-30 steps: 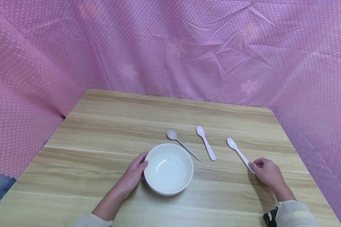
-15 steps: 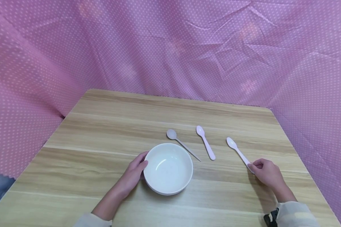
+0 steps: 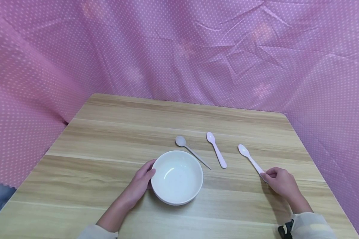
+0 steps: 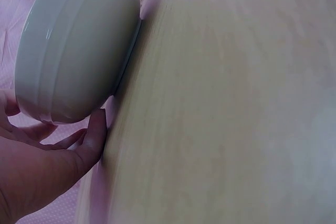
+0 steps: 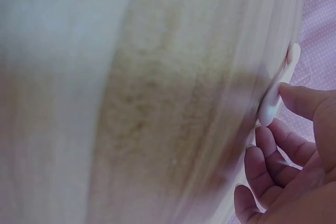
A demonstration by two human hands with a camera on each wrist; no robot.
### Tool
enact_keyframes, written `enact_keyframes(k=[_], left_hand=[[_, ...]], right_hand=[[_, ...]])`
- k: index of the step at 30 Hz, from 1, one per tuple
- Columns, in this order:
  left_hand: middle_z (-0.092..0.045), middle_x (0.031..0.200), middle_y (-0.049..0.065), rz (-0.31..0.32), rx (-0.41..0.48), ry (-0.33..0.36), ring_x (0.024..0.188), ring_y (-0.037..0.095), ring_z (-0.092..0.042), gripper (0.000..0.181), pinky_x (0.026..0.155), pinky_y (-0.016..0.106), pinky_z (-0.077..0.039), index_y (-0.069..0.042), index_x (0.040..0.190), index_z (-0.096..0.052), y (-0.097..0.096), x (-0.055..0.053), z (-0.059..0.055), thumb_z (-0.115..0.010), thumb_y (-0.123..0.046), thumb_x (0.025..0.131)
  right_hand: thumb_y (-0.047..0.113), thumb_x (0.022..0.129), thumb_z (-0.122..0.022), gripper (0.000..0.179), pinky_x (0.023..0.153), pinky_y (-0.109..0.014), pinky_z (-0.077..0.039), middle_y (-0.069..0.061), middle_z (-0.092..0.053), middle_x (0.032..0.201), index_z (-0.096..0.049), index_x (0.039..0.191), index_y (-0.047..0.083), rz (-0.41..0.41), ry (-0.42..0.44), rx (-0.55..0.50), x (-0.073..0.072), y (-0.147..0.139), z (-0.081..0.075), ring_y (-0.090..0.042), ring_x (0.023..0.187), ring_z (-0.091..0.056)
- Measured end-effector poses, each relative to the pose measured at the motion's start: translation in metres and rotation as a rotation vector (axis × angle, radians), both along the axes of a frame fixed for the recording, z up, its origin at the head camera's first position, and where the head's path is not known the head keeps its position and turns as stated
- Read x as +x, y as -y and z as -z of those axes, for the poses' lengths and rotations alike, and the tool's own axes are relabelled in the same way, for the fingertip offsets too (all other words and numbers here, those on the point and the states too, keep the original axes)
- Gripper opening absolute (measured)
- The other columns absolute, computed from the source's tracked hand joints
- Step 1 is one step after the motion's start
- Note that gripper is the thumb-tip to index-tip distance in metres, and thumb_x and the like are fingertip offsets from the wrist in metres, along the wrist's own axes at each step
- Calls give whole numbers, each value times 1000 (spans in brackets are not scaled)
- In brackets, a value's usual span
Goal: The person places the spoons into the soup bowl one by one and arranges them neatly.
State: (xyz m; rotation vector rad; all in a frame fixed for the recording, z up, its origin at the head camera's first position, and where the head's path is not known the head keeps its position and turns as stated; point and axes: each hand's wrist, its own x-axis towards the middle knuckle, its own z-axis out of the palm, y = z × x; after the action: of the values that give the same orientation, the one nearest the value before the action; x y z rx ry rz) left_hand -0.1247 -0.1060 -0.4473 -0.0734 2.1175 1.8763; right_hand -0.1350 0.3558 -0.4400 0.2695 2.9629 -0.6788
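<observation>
A white round bowl [image 3: 177, 177] stands upright on the wooden table. My left hand [image 3: 139, 182] holds it by its left side, thumb at the rim. From the left wrist, the bowl's outer wall [image 4: 79, 45] shows with the fingers of the left hand [image 4: 47, 166] beneath its curve. Off to the right, my right hand [image 3: 281, 183] pinches the handle end of a pale pink spoon [image 3: 252, 160], whose head points away. In the right wrist view the thumb of the right hand [image 5: 299, 166] lies over the spoon handle [image 5: 270, 106], the other fingers curled below.
Behind the bowl lies a greyish spoon [image 3: 180, 141] with a round head and thin pointed handle. A second pale pink spoon [image 3: 217, 151] lies between it and the held one. The wooden table [image 3: 86, 159] is surrounded by a pink dotted cloth [image 3: 167, 49].
</observation>
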Motion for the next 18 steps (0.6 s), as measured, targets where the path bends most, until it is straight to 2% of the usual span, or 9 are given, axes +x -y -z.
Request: enact_keyframes(k=[18], left_hand=[[-39, 146, 9, -2, -2, 3, 121, 25, -49, 45, 89, 36, -49, -15, 144, -35, 1, -1, 0, -36, -23, 101]], right_hand=[[27, 87, -64, 30, 60, -29, -41, -8, -67, 79, -63, 92, -3, -14, -15, 3, 2, 4, -2, -14, 67, -54]])
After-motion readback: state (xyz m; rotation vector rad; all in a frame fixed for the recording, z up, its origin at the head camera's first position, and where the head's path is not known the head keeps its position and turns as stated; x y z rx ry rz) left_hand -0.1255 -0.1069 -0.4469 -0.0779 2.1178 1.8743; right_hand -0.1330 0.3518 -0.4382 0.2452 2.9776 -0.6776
